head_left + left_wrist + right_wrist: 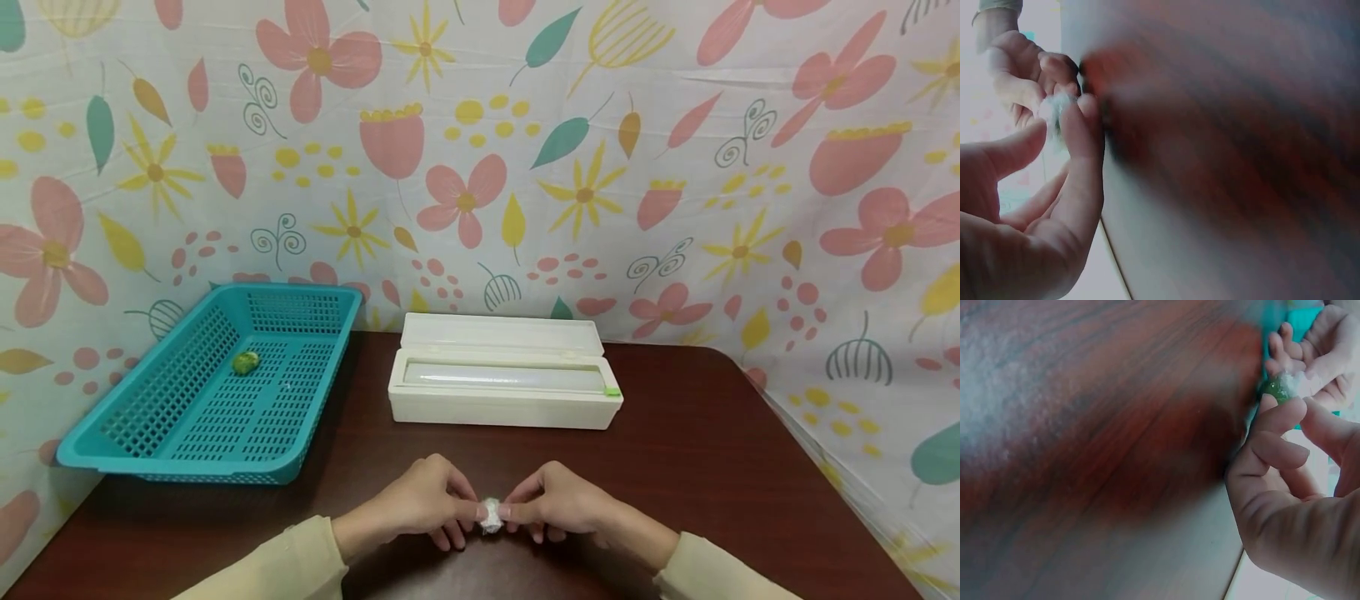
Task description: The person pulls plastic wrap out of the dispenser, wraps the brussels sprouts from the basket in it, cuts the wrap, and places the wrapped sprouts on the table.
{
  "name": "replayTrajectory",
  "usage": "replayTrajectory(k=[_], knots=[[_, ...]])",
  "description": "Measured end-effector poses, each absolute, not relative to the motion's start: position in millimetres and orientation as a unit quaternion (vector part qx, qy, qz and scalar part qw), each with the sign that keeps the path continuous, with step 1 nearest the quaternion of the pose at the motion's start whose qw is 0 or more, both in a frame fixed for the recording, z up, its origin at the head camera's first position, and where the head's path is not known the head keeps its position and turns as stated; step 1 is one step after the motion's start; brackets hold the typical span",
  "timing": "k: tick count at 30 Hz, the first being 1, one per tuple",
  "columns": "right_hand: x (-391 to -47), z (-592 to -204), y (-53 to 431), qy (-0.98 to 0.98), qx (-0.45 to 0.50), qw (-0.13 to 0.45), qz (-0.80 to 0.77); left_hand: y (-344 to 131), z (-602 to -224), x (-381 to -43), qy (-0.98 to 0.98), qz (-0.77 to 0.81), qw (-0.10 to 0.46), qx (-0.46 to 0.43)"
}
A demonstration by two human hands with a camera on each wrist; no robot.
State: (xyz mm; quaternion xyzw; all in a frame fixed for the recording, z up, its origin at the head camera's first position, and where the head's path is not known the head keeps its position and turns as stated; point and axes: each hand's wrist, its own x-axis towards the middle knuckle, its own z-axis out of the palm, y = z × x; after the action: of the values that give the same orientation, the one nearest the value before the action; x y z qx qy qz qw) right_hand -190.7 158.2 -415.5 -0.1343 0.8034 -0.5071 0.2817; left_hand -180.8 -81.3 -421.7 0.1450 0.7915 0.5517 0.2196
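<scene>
Near the front of the table, both hands hold a small round bundle [491, 517] wrapped in crinkled clear film. Green shows through the film on the bundle [1277, 389] in the right wrist view; its exact kind is hidden by the wrap. My left hand [423, 504] pinches one side between thumb and fingertips. On the opposite side, my right hand [566, 504] pinches it the same way, thumb toward thumb. Behind the hands stands a white cling film box [502, 410], its lid [498, 333] raised and a film roll [502, 377] inside.
At the left stands a teal plastic basket [311, 417] with perforated walls. In it lies a small yellow-green lump [245, 362]. A bright green piece [612, 392] sits at the box's right end. The dark wooden table [697, 467] meets a flower-patterned cloth [465, 100] behind.
</scene>
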Motion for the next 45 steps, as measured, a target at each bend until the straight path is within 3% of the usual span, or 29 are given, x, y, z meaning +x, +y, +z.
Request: replayTrajectory(k=[8,18,34,45], knots=[[-191,-419,158,0.774,-0.134,0.219,-0.579,-77,-419,-186,0.774,0.592,0.14,0.173],[-196,-425,155,0.785,-0.159,0.152,-0.579,-69,-431,-198,0.823,0.514,0.069,0.231],[-195,-427,157,0.813,-0.205,0.153,-0.523,-73,-427,-201,0.823,0.49,0.121,0.261],[-192,-429,155,0.842,-0.232,0.112,-0.473,-76,-424,-198,0.83,0.49,0.124,0.236]])
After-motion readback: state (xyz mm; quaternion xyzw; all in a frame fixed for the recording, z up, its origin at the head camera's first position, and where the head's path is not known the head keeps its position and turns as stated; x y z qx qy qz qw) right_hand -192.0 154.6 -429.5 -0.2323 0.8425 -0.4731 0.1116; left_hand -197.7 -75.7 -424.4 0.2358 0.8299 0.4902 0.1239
